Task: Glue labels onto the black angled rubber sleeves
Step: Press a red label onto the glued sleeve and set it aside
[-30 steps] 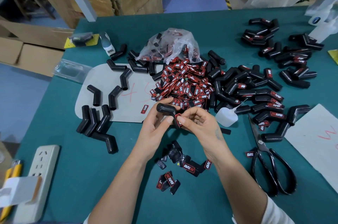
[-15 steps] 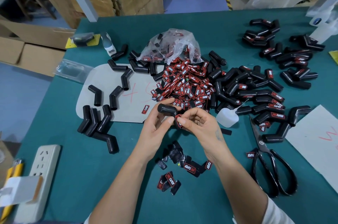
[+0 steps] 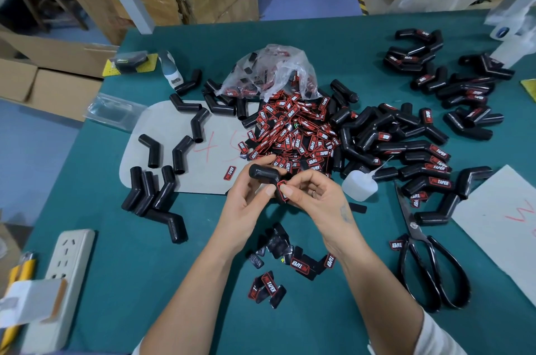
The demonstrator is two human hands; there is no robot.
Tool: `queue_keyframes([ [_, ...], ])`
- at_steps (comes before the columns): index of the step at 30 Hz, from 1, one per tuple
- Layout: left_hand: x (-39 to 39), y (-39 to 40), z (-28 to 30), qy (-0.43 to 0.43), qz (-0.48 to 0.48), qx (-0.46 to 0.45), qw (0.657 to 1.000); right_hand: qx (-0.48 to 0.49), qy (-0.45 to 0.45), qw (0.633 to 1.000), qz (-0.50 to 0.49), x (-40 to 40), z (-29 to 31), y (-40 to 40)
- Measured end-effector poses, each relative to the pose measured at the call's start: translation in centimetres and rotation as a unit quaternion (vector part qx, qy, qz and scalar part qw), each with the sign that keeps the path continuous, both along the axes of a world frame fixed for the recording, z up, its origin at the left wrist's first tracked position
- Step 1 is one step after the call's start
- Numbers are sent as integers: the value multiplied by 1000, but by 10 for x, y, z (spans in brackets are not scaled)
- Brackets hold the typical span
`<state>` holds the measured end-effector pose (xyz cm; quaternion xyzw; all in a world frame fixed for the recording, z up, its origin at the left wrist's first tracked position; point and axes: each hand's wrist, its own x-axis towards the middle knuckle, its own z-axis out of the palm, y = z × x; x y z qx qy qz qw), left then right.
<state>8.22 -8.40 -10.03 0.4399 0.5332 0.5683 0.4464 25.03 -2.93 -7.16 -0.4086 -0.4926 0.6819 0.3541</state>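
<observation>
- Two hands meet just in front of the heap of red-and-black labels (image 3: pixel 293 128) on the green table (image 3: pixel 116 267).
- Left hand (image 3: pixel 246 198) grips a black angled rubber sleeve (image 3: pixel 265 174).
- Right hand (image 3: pixel 316 195) pinches a red-edged label (image 3: pixel 282 191) against that sleeve's lower arm.

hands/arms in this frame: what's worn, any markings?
Both forearms bare, no gloves. Right hand has a thin ring on one finger and a small dark tattoo-like mark near the wrist. White sleeve edges show at the bottom of the frame on both arms. Left hand has nothing worn.
</observation>
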Motion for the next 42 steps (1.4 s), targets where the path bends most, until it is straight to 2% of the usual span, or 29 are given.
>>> queue_keyframes([
  [24, -1, 0, -2, 20, 2, -5, 1000, 11, -14, 1000, -1, 0, 2, 0],
  [42, 7, 0, 12, -31, 8, -5, 999, 7, -2, 1000, -3, -1, -2, -1],
])
